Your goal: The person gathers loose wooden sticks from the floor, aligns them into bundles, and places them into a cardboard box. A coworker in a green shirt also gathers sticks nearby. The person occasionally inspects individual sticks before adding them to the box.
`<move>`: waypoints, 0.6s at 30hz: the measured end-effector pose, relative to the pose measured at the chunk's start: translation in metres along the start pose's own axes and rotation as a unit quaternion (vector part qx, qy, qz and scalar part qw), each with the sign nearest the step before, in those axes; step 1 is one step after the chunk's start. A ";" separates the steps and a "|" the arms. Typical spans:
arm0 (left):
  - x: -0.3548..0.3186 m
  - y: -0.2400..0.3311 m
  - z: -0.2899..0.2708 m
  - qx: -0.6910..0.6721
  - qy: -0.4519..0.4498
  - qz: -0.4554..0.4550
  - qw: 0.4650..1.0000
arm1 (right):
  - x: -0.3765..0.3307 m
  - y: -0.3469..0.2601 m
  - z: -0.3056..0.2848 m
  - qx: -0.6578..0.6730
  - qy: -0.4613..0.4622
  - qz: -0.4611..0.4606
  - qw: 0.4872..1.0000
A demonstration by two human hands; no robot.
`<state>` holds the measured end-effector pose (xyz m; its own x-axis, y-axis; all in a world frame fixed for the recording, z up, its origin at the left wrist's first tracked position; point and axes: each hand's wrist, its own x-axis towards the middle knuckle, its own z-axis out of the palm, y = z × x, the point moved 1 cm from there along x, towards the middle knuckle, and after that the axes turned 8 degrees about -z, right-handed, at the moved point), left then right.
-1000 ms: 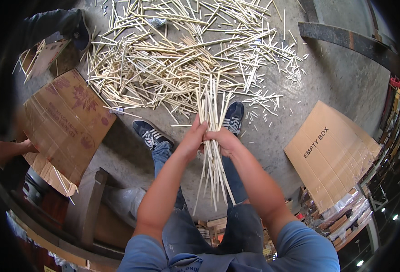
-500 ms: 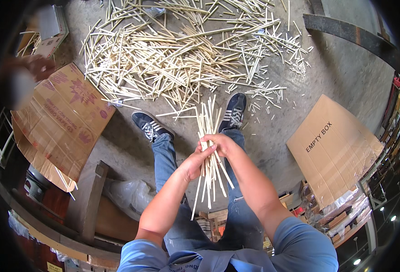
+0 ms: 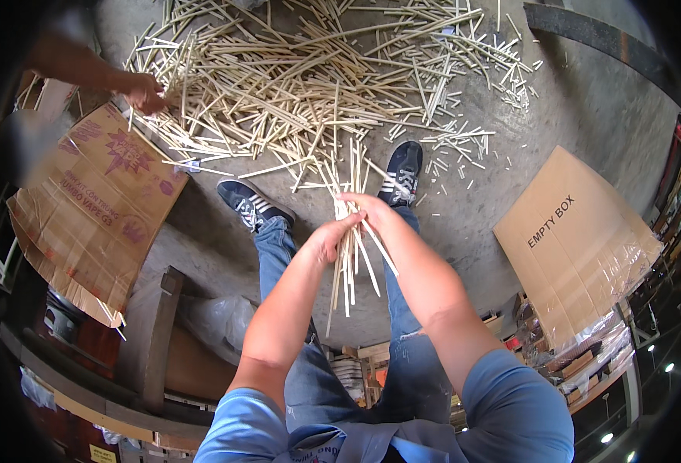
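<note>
Both my hands are closed round a loose bundle of thin pale wooden sticks, held between my legs above the floor. My left hand grips the bundle from the left, its thumb lying across the sticks. Slightly farther away, my right hand wraps it from the right. The stick ends fan out unevenly, both toward me and away. Just beyond my hands, a wide heap of similar sticks lies on the concrete floor, and the bundle's far ends overlap its near edge in view.
Brown cardboard boxes stand at left and right. Another person's hand reaches to the heap's left side. A dark curved beam is at the far right. Short broken pieces lie beyond my right shoe.
My hands and the bundle have moved away from me, toward the heap. The other person's hand has come in from the left to the sticks.
</note>
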<state>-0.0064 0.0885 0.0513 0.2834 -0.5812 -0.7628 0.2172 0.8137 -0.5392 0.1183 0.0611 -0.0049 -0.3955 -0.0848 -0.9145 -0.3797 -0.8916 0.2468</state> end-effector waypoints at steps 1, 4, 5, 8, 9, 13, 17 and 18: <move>0.002 0.004 0.000 0.003 0.006 -0.013 1.000 | -0.003 -0.005 -0.002 -0.009 -0.031 -0.016 0.999; 0.004 0.022 0.008 0.011 0.010 -0.012 1.000 | -0.002 -0.016 -0.008 0.000 0.023 -0.015 1.000; 0.003 0.024 0.010 0.008 0.014 -0.007 1.000 | -0.004 -0.020 -0.009 -0.012 0.036 -0.007 0.999; -0.001 0.029 0.010 0.010 0.024 0.025 0.999 | -0.007 -0.034 -0.001 -0.016 0.024 0.038 0.999; -0.003 0.030 0.008 0.012 0.028 0.039 0.999 | -0.011 -0.035 0.002 -0.023 0.026 0.023 0.999; -0.016 0.032 0.021 0.026 0.069 0.095 0.993 | -0.016 -0.040 0.003 -0.019 0.004 0.020 1.000; -0.017 0.030 0.017 0.008 0.048 0.110 0.993 | 0.000 -0.024 -0.001 0.078 -0.041 -0.061 0.994; -0.017 0.027 0.013 0.001 0.053 0.110 0.992 | -0.001 -0.021 0.000 0.070 -0.035 -0.050 0.996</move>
<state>0.0069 0.1201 0.0540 0.2235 -0.3842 -0.8958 0.1626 0.9208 -0.3544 0.1262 0.0797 -0.0092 -0.4052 0.0372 -0.9135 -0.5313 -0.8227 0.2022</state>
